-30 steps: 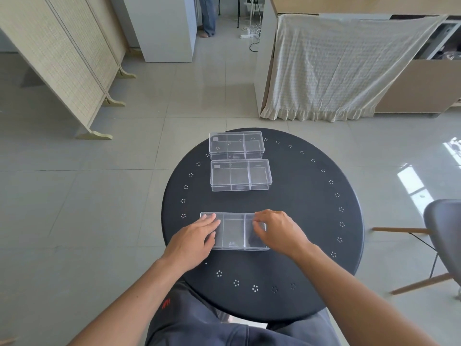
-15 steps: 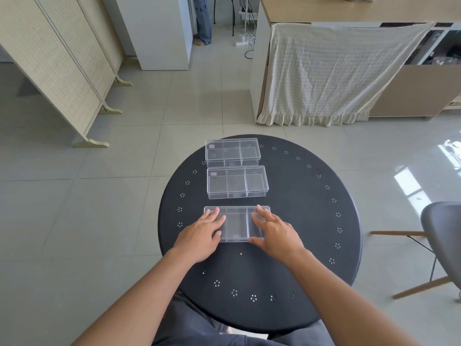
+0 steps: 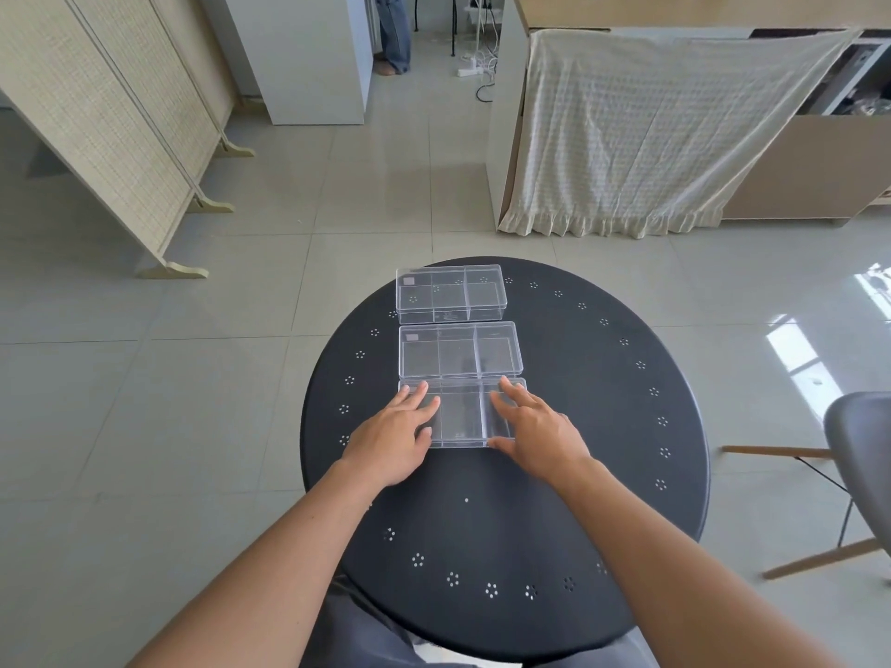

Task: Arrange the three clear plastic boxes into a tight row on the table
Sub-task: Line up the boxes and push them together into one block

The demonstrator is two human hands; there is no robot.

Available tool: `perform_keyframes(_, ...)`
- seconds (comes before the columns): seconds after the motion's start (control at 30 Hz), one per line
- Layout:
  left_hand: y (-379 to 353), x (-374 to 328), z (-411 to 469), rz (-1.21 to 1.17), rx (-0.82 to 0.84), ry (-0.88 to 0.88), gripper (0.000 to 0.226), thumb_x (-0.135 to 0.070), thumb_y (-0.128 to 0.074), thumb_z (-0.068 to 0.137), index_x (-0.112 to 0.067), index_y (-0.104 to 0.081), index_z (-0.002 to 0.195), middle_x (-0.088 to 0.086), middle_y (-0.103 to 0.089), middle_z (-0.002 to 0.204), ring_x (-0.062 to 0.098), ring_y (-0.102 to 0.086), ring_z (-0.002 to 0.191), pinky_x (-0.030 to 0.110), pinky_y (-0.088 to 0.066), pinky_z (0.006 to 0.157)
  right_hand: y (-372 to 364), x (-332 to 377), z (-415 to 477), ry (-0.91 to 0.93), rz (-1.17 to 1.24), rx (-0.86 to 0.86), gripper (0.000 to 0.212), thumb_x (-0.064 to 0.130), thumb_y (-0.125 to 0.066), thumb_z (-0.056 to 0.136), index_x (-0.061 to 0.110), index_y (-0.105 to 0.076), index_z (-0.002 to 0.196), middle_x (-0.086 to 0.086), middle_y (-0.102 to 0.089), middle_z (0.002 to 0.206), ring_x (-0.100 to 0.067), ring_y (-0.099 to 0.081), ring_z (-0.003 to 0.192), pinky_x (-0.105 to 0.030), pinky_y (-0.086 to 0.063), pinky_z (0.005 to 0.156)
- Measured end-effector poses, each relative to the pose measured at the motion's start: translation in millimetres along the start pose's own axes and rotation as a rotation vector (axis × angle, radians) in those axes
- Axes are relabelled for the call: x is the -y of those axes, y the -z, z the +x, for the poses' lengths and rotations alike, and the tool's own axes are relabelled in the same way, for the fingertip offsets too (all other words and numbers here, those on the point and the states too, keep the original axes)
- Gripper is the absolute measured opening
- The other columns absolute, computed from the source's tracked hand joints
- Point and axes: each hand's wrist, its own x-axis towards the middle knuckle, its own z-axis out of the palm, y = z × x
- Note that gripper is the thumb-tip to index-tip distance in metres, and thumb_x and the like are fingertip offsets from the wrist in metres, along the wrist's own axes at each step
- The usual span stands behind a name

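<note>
Three clear plastic boxes lie one behind the other on a round black table (image 3: 602, 426). The far box (image 3: 449, 293) sits near the table's back edge, a small gap away from the middle box (image 3: 460, 350). The near box (image 3: 460, 414) touches the middle box's front side. My left hand (image 3: 393, 433) rests flat on the near box's left end, fingers spread over its lid and thumb at its front edge. My right hand (image 3: 533, 429) lies the same way on its right end.
A grey chair (image 3: 863, 445) with wooden legs stands at the table's right. A folding screen (image 3: 96, 118) is at the far left, a cloth-draped counter (image 3: 651, 132) at the back right. A person's legs (image 3: 393, 31) show far behind.
Both hands have slid the near box away from me across the table until it meets the middle box. The other two boxes have not moved.
</note>
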Motion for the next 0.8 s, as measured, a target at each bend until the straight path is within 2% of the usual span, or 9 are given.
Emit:
perform_keyframes(0.43, 11.3, 9.3, 27.9, -0.016, -0.017, 0.009, 0.055, -0.029, -0.039, 0.113, -0.042, -0.036, 0.166, -0.023, -0.012, 0.178, 0.005, -0.007, 0.166, 0.05, -0.047, 0.119, 11.2, -6.8, 34.5, 0.001, 0.014, 0.014, 0.075, 0.051, -0.063, 0.104, 0.031, -0.028, 0.168, 0.014, -0.005, 0.18, -0.015, -0.021, 0.164, -0.052, -0.046, 0.115)
perform_keyframes(0.63, 12.0, 13.6, 33.6, -0.027, -0.049, 0.006, 0.055, -0.028, -0.041, 0.112, -0.04, -0.038, 0.165, -0.023, -0.014, 0.178, 0.004, -0.009, 0.166, 0.05, -0.048, 0.118, 12.1, -6.8, 40.8, 0.024, 0.039, 0.001, 0.074, 0.049, -0.061, 0.105, 0.029, -0.027, 0.168, 0.012, -0.005, 0.18, -0.015, -0.015, 0.165, -0.051, -0.046, 0.116)
perform_keyframes(0.73, 9.4, 15.6, 33.8, -0.05, -0.121, -0.016, 0.052, -0.029, -0.044, 0.111, -0.034, -0.045, 0.163, -0.02, -0.023, 0.177, 0.005, -0.018, 0.165, 0.047, -0.048, 0.118, 7.6, -7.4, 40.4, 0.037, 0.07, -0.016, 0.073, 0.049, -0.057, 0.107, 0.026, -0.027, 0.169, 0.009, -0.004, 0.181, -0.016, -0.007, 0.167, -0.051, -0.042, 0.12)
perform_keyframes(0.8, 7.3, 17.1, 33.2, -0.095, -0.226, -0.045, 0.05, -0.028, -0.047, 0.111, -0.027, -0.051, 0.16, -0.015, -0.037, 0.173, 0.006, -0.03, 0.161, 0.041, -0.046, 0.121, 4.0, -7.3, 38.2, 0.041, 0.102, -0.037, 0.07, 0.05, -0.053, 0.108, 0.024, -0.027, 0.168, 0.007, -0.005, 0.181, -0.018, -0.006, 0.167, -0.052, -0.038, 0.123)
